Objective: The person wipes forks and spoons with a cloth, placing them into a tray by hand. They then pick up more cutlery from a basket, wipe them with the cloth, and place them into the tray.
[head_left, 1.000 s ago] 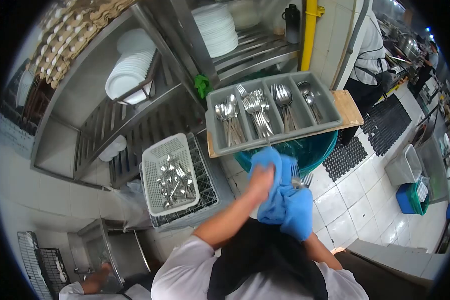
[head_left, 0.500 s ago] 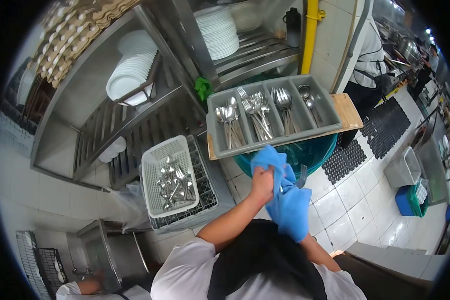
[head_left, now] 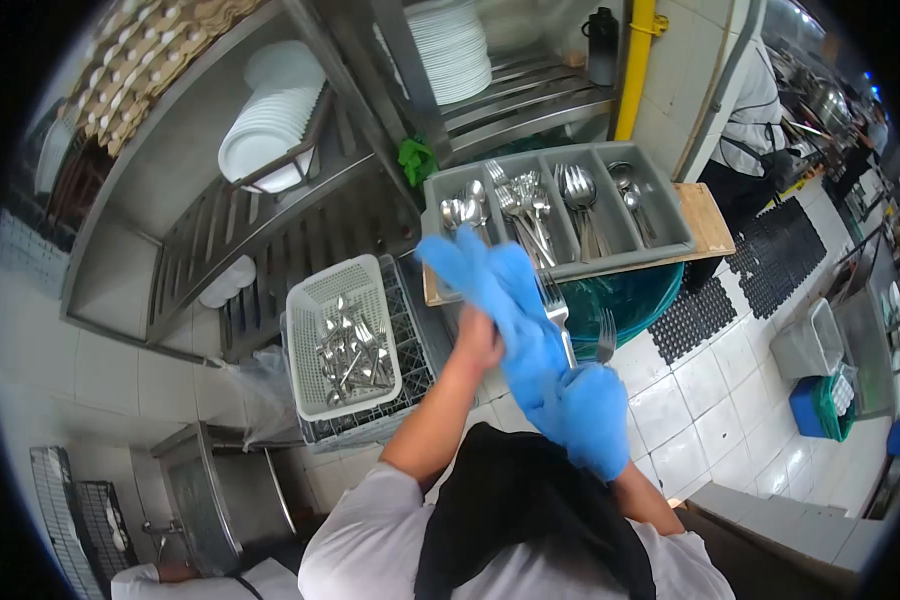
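Observation:
My left hand (head_left: pixel 481 338), bare and somewhat blurred, is closed on a blue cloth (head_left: pixel 518 330) that stretches across to my other hand. In a blue glove, my right hand (head_left: pixel 595 420) grips forks; one fork (head_left: pixel 560 318) points up beside the cloth and another fork (head_left: pixel 606 338) sticks up further right. Just beyond my hands lies a grey cutlery tray (head_left: pixel 618 266) with spoons (head_left: pixel 463 210), forks (head_left: pixel 523 212) and larger spoons in its compartments. The cloth hides part of the tray's near left corner.
The tray rests on a wooden board (head_left: pixel 708 222) over a green-lined bin (head_left: pixel 650 305). To the left, a white basket (head_left: pixel 390 330) of mixed cutlery sits on a grey dish rack (head_left: pixel 425 385). Stacked plates (head_left: pixel 270 135) stand on metal shelves. Other people are at the right and lower left.
My left hand has moved left and up, drawing the cloth out longer. A fork that was covered now shows between the cloth and my right hand. The view has shifted slightly.

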Tool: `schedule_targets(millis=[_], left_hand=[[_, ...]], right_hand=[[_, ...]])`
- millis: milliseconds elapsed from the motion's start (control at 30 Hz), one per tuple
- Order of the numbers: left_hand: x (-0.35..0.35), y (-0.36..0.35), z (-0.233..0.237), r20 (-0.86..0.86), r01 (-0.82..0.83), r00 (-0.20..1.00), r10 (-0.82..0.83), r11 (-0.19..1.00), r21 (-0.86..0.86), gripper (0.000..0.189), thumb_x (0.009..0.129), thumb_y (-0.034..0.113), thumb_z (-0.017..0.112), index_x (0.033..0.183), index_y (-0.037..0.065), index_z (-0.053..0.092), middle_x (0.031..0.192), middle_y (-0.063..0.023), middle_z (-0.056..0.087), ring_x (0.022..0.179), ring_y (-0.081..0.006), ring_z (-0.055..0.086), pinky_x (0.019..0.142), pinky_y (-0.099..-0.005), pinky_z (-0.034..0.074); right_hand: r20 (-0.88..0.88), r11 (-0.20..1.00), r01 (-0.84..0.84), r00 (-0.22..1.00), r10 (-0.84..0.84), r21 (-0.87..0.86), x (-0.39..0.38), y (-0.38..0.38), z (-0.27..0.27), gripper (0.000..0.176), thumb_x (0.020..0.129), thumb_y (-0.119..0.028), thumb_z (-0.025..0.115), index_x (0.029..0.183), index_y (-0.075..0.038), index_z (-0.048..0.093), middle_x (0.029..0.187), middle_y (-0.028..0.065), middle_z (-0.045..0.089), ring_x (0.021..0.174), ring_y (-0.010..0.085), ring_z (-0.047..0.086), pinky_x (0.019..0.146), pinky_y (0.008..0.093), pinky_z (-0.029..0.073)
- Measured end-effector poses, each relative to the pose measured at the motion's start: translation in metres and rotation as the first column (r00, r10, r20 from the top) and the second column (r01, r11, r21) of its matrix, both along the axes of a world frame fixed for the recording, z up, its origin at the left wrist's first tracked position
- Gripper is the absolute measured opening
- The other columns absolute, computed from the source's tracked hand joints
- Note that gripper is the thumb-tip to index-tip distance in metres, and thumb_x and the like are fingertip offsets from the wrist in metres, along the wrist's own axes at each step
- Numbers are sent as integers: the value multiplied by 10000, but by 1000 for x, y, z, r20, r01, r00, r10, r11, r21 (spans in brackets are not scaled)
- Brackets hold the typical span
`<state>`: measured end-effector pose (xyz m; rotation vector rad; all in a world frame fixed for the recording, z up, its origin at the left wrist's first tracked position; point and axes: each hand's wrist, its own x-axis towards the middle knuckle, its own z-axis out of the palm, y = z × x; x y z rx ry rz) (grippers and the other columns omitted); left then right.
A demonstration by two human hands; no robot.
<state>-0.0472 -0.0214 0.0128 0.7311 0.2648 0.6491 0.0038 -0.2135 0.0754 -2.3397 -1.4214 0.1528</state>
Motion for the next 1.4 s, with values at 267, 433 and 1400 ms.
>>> schedule_targets(millis=[267,433,1400], left_hand=[[-12,-55,-29,-402,44,915,17,989,142,349,996,242,430,1232,6,535,1090,-88,631,1005,-186,601,919,-350,464],[-15,-75,-19,-476,-17,844,248,899,438,315,981,201,422,1200,12,545,1085,-121,636,1069,-238,593,906,-383,491],[0,-64,24,-20,246,968,-249,964,-100,380,987,335,460,1108,-7,574,1025,-123,650,943,-222,644,846,-380,530]], right_hand=[[118,979,-192,976,184,67,-10,14,-1,145,710,-145,644,667,-15,597,661,187,557,610,343,581,539,438,464],[163,960,-261,956,243,102,0,12,-11,83,697,-96,624,664,-26,594,672,182,565,595,329,572,525,432,444],[113,985,-140,982,151,-99,9,-8,8,87,733,-131,639,760,-48,638,677,163,585,637,313,627,566,393,512]])
